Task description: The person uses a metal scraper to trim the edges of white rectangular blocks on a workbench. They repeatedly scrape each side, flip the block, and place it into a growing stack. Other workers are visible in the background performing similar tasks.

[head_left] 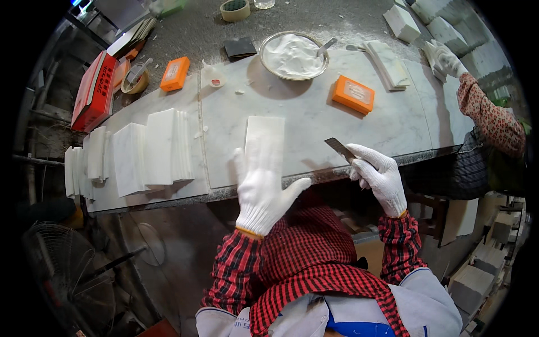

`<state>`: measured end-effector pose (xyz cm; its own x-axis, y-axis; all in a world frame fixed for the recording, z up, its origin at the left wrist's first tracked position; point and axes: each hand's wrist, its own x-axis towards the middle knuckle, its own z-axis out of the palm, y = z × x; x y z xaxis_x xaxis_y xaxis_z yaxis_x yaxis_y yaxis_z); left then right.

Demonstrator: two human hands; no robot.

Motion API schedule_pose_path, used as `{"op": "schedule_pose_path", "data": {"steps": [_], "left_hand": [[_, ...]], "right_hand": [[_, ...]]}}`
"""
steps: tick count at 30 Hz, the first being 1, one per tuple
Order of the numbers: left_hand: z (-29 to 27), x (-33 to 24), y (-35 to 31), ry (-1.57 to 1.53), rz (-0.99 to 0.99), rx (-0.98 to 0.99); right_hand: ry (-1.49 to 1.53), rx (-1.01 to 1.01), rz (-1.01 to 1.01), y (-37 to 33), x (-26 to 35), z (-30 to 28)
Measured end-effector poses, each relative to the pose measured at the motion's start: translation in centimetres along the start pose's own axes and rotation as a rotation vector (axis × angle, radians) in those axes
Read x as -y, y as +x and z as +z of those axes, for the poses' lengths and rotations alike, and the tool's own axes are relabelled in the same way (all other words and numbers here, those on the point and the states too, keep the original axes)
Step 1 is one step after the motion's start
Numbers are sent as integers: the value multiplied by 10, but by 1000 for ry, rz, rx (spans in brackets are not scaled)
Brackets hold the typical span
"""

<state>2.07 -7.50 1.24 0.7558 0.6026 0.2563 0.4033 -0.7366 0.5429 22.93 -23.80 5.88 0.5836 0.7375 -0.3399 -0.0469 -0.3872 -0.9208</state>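
Observation:
My left hand (261, 194), in a white knit glove, lies palm down with its fingers stretched out and the thumb spread to the right. Under those fingers a white rectangular stone tile (266, 128) rests on the marble worktop (306, 137); its far end shows. My right hand (382, 181), gloved the same way, is closed around a flat grey blade (338, 149) above the table's near edge. The blade points up and left, apart from the tile; its handle is hidden in my fingers.
Beyond my hands stands a metal bowl (269, 67) of white paste with a scraper. Orange boxes (353, 95) lie nearby. Stacks of white tiles (163, 147) and a red box (92, 92) are left. Another person's gloved hand (447, 60) touches tiles at the far right.

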Motion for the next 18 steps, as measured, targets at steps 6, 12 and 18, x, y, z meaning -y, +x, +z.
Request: {"op": "schedule_pose_path", "data": {"steps": [6,12,18], "left_hand": [[1,-46,-20,-488,142,56],[29,-69,-24,-1292,-694,265],[31,-83,-58,-615,-360,305]], "right_hand": [[177,-137,-10,-30,-18,22],[-241,-151,-655,-59,-27,47],[123,-438,-424,-67,-7,12]]}}
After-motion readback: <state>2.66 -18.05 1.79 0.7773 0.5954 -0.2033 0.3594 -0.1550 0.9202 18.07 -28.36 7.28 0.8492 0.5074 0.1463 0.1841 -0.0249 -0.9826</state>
